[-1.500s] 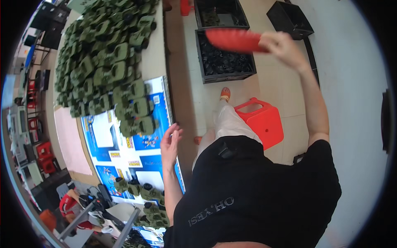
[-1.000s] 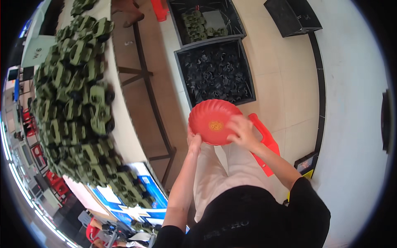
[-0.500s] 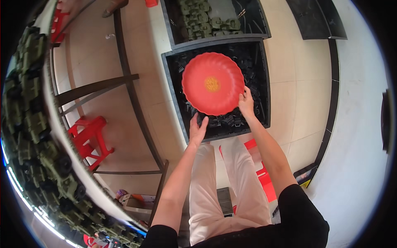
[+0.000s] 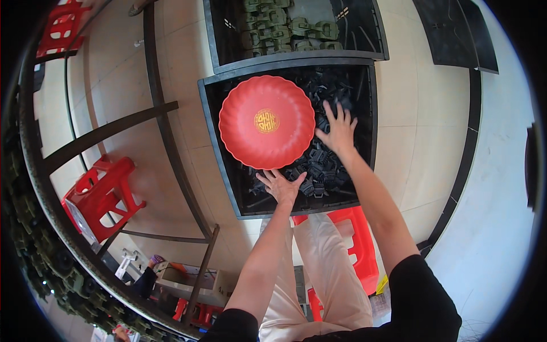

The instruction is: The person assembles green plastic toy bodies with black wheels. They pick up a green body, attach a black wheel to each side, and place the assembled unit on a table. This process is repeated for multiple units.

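Observation:
A red round plate (image 4: pixel 245 137) with a scalloped rim and a gold emblem at its centre sits in the left part of a black crate (image 4: pixel 220 188). Small black plastic parts (image 4: pixel 323 165) lie in the crate around it. At the plate's near rim my left hand (image 4: pixel 280 188) has its fingers spread, the tips by the edge; whether they touch it I cannot tell. My right hand (image 4: pixel 342 132) is open over the black parts, with its thumb close to the plate's right rim. Neither hand holds anything.
Beyond this crate stands a second black crate (image 4: pixel 364 55) with olive-green parts (image 4: pixel 268 25). A dark metal frame (image 4: pixel 114 128) and a red stool (image 4: pixel 105 194) are to the left. Another red stool (image 4: pixel 364 256) is by my legs. A white wall (image 4: pixel 496 188) bounds the right.
The plate has shifted left in the crate. My right hand has let go of its rim and opened over the parts. My left hand's fingers have spread at the near rim.

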The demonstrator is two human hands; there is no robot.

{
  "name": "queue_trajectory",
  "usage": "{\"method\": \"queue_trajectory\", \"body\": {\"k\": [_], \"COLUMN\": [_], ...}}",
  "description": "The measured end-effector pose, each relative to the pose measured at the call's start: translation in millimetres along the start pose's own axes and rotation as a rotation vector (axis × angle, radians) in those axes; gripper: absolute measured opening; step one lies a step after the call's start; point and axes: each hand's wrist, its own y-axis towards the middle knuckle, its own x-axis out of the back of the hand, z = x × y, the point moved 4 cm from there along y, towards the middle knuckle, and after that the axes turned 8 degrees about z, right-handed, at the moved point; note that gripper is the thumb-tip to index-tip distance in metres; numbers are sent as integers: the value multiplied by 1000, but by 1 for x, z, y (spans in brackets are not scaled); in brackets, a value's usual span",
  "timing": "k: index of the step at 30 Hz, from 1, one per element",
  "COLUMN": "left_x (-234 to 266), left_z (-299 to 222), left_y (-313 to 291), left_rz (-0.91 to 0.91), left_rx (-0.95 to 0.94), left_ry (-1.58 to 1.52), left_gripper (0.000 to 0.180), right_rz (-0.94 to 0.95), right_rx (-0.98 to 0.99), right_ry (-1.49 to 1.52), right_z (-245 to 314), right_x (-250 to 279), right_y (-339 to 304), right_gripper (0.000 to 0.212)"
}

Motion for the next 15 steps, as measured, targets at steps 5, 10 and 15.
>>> {"method": "queue_trajectory", "body": {"k": [5, 10, 15], "left_x": [31, 6, 6], "left_z": [6, 1, -9], "left_y": [17, 28, 26], "left_rz": [117, 32, 103], "left_rx": [89, 5, 133], "left_ry": [111, 12, 80], "left_gripper": [127, 123, 117], "right_rz": [182, 216, 53], "right_rx": [-54, -78, -86], "right_ry": [100, 184, 312], "right_z": [-12, -11, -9], "right_x": [12, 11, -4], "right_y": [3, 13, -6], "right_gripper": [87, 89, 72]}}
